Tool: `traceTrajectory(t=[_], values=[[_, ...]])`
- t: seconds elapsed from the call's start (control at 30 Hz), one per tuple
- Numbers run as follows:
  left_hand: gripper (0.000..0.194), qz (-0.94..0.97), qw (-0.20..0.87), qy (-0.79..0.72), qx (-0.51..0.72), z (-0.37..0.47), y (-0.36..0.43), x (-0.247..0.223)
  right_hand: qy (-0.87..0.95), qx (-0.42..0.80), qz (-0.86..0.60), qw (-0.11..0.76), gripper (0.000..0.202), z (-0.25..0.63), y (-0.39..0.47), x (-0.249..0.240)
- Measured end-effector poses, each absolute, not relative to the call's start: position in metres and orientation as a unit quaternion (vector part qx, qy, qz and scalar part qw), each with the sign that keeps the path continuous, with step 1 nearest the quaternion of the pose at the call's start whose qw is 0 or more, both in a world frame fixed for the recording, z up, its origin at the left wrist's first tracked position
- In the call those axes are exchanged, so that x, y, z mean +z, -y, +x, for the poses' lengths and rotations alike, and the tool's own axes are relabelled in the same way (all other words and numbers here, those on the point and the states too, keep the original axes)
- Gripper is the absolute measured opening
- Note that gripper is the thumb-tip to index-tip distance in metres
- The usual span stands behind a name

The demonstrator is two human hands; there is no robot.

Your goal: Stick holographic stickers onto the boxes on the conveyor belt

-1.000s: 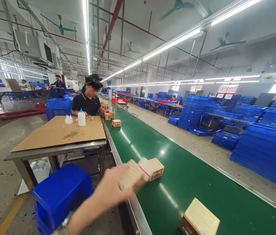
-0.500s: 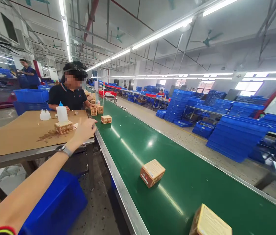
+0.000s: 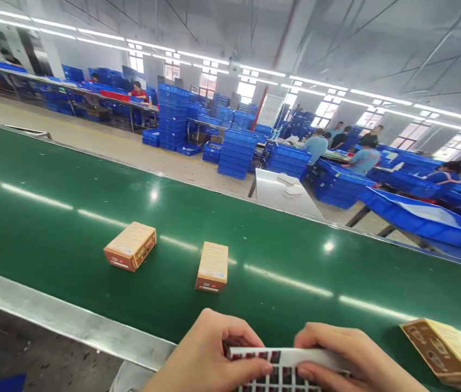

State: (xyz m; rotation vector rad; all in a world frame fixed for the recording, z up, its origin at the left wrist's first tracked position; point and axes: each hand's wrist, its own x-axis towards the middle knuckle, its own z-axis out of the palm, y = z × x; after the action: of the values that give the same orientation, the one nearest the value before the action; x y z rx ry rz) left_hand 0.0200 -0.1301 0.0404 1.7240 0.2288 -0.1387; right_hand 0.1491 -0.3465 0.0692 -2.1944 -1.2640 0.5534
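My left hand (image 3: 218, 351) and my right hand (image 3: 343, 356) are together at the bottom of the view, by the near side of the belt. Between thumbs and fingers they grip a white sheet of small dark-red labels (image 3: 283, 375), one hand at each side. The sheet's top edge is bent, and its lower part runs out of view. Beyond my hands, a small brown-and-cream box (image 3: 213, 267) lies on the green conveyor belt (image 3: 279, 239). A second box (image 3: 131, 246) sits to its left, turned at an angle. Another box (image 3: 449, 351) is at the right, partly cut off.
The belt's metal rail (image 3: 71, 316) runs along the near left. Across the belt stand a metal table (image 3: 283, 193), stacked blue crates (image 3: 236, 155) and a tilted blue bin (image 3: 430, 215). Several people work at tables in the background.
The view has swung right, away from the side table and the seated co-worker. My left hand, stretched out by that table before, is now with my right hand on the label sheet.
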Motion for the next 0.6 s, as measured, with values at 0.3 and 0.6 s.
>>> traceTrajectory(t=[0.3,0.6], values=[[0.030,0.799,0.589,-0.112,-0.048,0.045,0.144,0.017,0.611,-0.114,-0.756,0.209,0.013,0.162,0.350,0.052],[0.040,0.775,0.615,-0.125,-0.066,0.054,0.147,0.001,0.659,-0.251,-0.694,0.147,0.025,0.153,0.338,0.026]])
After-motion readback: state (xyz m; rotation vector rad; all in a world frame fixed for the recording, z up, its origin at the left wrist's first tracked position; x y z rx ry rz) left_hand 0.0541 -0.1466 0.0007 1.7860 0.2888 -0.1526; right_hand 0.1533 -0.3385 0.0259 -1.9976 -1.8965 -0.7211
